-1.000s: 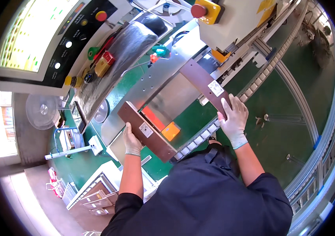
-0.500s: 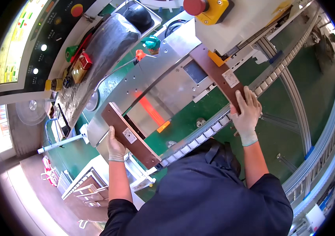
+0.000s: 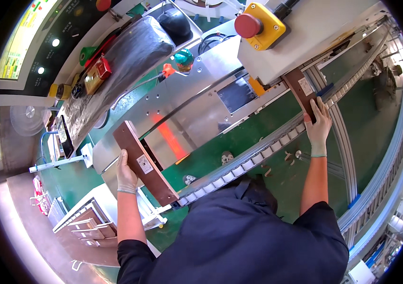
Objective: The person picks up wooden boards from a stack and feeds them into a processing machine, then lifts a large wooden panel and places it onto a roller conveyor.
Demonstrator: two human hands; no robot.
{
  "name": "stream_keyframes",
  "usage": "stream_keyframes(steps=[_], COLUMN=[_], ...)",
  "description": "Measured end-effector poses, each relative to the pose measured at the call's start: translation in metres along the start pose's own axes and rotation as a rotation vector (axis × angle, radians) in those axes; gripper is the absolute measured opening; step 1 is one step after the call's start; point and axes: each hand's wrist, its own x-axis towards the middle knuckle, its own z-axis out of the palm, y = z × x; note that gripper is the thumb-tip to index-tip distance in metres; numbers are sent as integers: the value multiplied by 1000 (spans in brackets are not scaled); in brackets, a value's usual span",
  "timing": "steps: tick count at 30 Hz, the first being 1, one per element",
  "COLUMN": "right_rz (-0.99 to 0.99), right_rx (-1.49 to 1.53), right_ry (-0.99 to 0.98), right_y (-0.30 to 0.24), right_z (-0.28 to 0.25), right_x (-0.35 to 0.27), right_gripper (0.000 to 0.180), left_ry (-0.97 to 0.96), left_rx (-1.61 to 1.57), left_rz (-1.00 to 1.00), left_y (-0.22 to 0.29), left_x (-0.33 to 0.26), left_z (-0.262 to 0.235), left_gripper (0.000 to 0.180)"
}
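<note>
My left hand [image 3: 126,176], in a pale glove, grips the left edge of a brown board [image 3: 159,183] with a white label. That board lies aslant at the left end of the metal machine bed, its near end by the roller rail. Over to the right, my right hand [image 3: 318,127], also gloved, holds the near end of a second labelled brown board [image 3: 296,81]. The far end of this board is hidden at the machine housing [image 3: 277,52]. A red light strip [image 3: 169,137] falls on the metal bed [image 3: 187,120] between the boards.
A roller rail [image 3: 244,168] runs diagonally in front of me. At the far side stand a red stop button on a yellow box [image 3: 248,26] and a plastic-wrapped ledge [image 3: 130,52] with small tools. A control screen is at upper left; stacked boards [image 3: 92,232] sit lower left.
My right hand has moved right with its board, whose far end has gone out of sight at the housing. My left hand keeps its hold. The whole view has shifted slightly.
</note>
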Motion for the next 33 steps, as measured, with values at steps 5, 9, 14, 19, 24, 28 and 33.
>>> stream_keyframes(steps=[5,9,14,19,24,28,33], right_rz=[8,26,429,318,313,287,315], right_rx=[38,-151,-333,100,188,279,1392], right_ry=[8,48,39,240,88,38,-413], right_y=[57,80,29,-4,-90,-154,-242], right_z=[5,2,20,27,30,14,-53], right_x=[28,45,56,11,-40,-93,-146], right_gripper=[55,49,50,25,32,25,58], left_ry=[-86,-81,-235,-218,-205,-288,-446], left_rx=[25,-24,60,5,-6,-101,-316], left_rz=[49,-21,163,70,37,-34,-138], left_y=[2,6,-11,-8,-13,-22,-38], left_x=[6,5,20,9,18,37,15], left_z=[-4,-1,-28,-11,-31,-24,31], left_gripper=[46,45,50,50,49,53,53])
